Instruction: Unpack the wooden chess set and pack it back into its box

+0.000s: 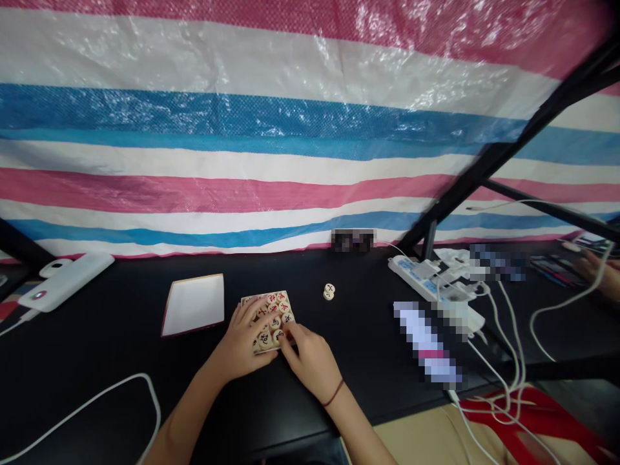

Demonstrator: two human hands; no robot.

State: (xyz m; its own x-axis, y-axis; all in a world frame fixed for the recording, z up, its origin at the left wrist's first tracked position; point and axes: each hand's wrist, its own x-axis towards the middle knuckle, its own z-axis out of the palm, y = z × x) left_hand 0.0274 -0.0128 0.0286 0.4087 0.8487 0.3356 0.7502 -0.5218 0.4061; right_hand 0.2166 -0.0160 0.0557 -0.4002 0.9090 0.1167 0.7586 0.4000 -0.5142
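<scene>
A small open box (292, 303) on the black table holds several round cream xiangqi pieces (275, 321) with red or black characters. My left hand (242, 339) grips the box from its left, fingers spread over the pieces and thumb along the near edge. At the near right corner, my right hand (312, 358) has thumb and forefinger bent together on a xiangqi piece, partly hidden by the fingertips. Two more pieces (329, 292) lie touching each other on the table, to the right of the box. Left of the box rests its lid (196, 305), white inside facing up.
A white power strip (411, 274) with plugs and tangled cables stands at the right, near a blurred-out flat object (426, 345). A white device (68, 284) sits far left. Striped sheeting (217, 194) closes off the back. Another person's hand (600, 274) shows at the right edge.
</scene>
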